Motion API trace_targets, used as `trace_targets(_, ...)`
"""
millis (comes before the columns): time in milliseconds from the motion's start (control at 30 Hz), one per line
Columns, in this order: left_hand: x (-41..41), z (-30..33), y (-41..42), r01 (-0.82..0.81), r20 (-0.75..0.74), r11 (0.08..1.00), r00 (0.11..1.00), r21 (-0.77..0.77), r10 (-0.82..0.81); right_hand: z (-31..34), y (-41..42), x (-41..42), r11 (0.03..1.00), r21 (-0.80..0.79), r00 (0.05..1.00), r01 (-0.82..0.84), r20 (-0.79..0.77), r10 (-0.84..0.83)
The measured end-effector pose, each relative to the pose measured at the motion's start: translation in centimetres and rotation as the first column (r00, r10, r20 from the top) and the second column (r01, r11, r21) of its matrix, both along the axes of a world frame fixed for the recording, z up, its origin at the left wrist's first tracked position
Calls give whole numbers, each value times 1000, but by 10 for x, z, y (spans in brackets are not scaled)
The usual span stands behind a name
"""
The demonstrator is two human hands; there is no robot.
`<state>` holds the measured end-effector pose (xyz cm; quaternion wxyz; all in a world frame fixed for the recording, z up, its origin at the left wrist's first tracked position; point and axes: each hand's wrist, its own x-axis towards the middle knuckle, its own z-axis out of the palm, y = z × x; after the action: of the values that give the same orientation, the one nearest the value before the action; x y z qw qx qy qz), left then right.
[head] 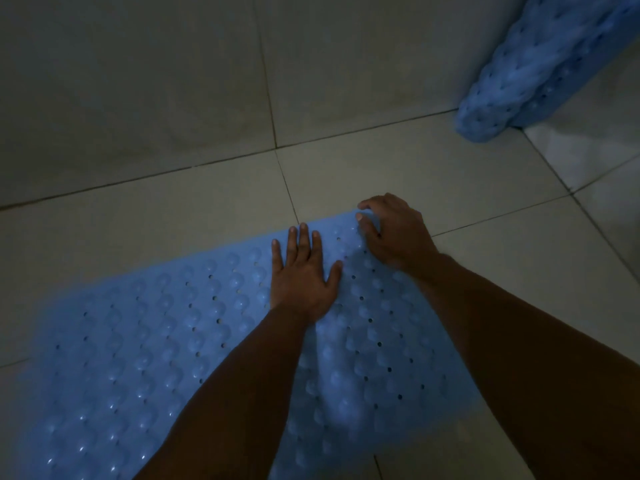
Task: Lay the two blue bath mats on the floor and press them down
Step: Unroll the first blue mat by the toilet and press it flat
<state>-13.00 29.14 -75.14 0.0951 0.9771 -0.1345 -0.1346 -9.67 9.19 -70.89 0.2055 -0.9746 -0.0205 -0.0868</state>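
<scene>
**While the far edge is under your hands, seat it before you move on**

Since the first blue mat already lies spread on the tiled floor, with its far edge running just short of a grout line, take that mat as your landmark and work across it from left to right. To the left of your hands, the mat looks flat, though the light is dim and I cannot tell whether it has gripped the tile.

Your left hand rests palm down near the mat's far edge, fingers straight and spread, holding nothing. Push through the heel of the palm, not the fingertips, so that the bumps underneath bed down.

Your right hand sits at the mat's far right corner with its fingers curled over the edge, apparently pinching it. Ease the corner down, then flatten that hand on it too.

Between your forearms the mat seems to swell into a ridge; smooth it outward toward the nearest edge.

Well beyond the mat's right corner, the second blue mat stands rolled against the wall, not yet laid.
</scene>
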Motion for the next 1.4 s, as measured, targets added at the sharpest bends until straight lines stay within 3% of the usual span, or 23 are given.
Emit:
trace_targets(100,20,19,-1,-29,-153,995,988,-100,14,5,13,6,991,129,968,-18,-246,50)
trace_targets(233,20,33,13,-116,74,984,989,-138,127,-19,43,-8,991,-9,913,-132,-390,118)
trace_targets(467,13,20,20,-60,270,990,958,-131,94,-61,50,-32,950,-282,978,-134,-192,81)
trace_targets(1033,12,20,13,-77,323,984,938,-163,127,-59,51,-32,959,-261,978,-113,-197,62)
trace_targets(1200,4,32,20,-69,339,985,933,-159,120,-52,55,-29,983,-147,958,-107,-281,62)
trace_targets(1333,8,48,22,-72,354,986,927,-152,122,-12,40,-5,986,133,844,-104,-512,159)
trace_targets(1400,9,52,19,-78,362,983,922,-168,135,10,25,6,952,305,854,-18,-490,173)
